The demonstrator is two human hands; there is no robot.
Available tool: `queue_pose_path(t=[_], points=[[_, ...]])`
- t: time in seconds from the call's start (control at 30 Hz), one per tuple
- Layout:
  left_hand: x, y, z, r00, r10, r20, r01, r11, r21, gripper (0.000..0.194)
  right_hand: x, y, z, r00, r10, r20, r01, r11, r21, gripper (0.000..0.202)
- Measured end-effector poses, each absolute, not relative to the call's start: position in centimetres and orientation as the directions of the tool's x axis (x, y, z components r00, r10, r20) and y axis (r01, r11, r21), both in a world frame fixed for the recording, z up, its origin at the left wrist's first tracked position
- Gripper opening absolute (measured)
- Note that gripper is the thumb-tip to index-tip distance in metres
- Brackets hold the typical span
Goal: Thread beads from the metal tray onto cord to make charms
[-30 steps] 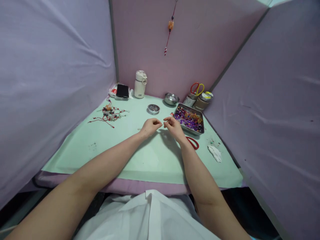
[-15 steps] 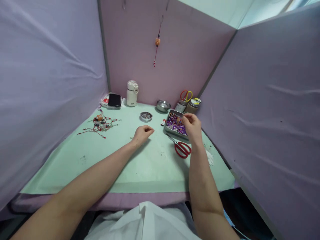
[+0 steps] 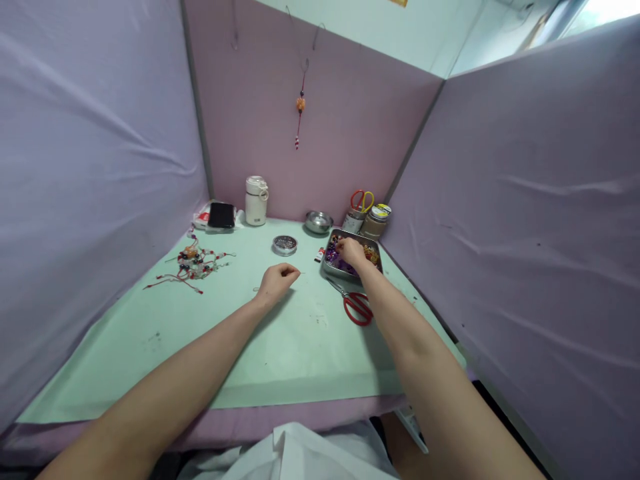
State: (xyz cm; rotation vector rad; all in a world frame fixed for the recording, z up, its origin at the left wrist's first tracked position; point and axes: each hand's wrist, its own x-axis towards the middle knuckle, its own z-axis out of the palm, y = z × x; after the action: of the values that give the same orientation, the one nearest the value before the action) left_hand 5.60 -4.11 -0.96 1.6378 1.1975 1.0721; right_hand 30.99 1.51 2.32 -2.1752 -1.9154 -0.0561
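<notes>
My left hand [image 3: 279, 280] is closed in a pinch just above the middle of the table. A thin, stiff-looking strand [image 3: 303, 273] pokes out past its fingertips, too fine to tell wire from needle. My right hand [image 3: 350, 252] reaches into a metal tray [image 3: 343, 272] of purple, gold and dark beads [image 3: 372, 255]. Its fingers are drawn together at the beads on the tray's left side; whatever lies between them is hidden. Red-handled scissors [image 3: 358, 309] lie in front of the tray, partly under my right forearm.
Beaded cords [image 3: 195, 263] lie at the left. Behind stand a round clear case [image 3: 285, 245], a metal bowl [image 3: 319, 222], a white bottle [image 3: 257, 201], a jar [image 3: 377, 222] and a holder [image 3: 353, 221] with scissors. A beaded pendant [image 3: 300, 105] hangs on the back panel.
My right hand has moved left and down from above the tray's right side into the beads. My left hand keeps its pinch at nearly the same spot. The camera view has shifted.
</notes>
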Motion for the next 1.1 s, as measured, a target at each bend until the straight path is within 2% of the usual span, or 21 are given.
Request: queue_pose_path(t=[0.47, 0.67, 0.83, 0.9, 0.97, 1.03, 1.1], points=[[5.7, -4.0, -1.2, 0.170, 0.973, 0.156, 0.274, -0.199, 0.941, 0.019, 29.6, 3.1, 1.5, 0.168, 0.985, 0.045, 0.985, -0.166, -0.052, 0.019], [5.7, -3.9, -1.4, 0.175, 0.971, 0.161, 0.266, -0.204, 0.942, 0.019, 29.2, 3.1, 1.0, 0.176, 0.983, 0.057, 0.983, -0.172, -0.069, 0.017], [5.7, -3.9, -1.2, 0.166, 0.972, 0.169, 0.259, -0.208, 0.943, 0.019, 29.4, 2.1, 2.2, 0.165, 0.980, 0.115, 0.980, -0.150, -0.130, 0.017], [5.7, -3.9, -1.0, 0.160, 0.970, 0.181, 0.249, -0.217, 0.944, 0.020, 29.2, 1.1, 2.9, 0.148, 0.971, 0.187, 0.971, -0.106, -0.214, 0.019], [5.7, -4.0, -0.9, 0.148, 0.968, 0.203, 0.231, -0.234, 0.945, 0.020, 28.4, -0.4, 3.3, 0.143, 0.934, 0.327, 0.864, 0.043, -0.501, 0.014], [5.7, -4.1, -0.7, 0.137, 0.963, 0.233, 0.202, -0.257, 0.945, 0.020, 26.9, -2.2, 3.1, 0.141, 0.938, 0.317, 0.596, 0.176, -0.784, 0.013], [5.8, -4.2, -0.6, 0.118, 0.954, 0.276, 0.177, -0.294, 0.939, 0.019, 25.1, -4.0, 2.6, 0.116, 0.968, 0.223, 0.258, 0.187, -0.948, 0.020]])
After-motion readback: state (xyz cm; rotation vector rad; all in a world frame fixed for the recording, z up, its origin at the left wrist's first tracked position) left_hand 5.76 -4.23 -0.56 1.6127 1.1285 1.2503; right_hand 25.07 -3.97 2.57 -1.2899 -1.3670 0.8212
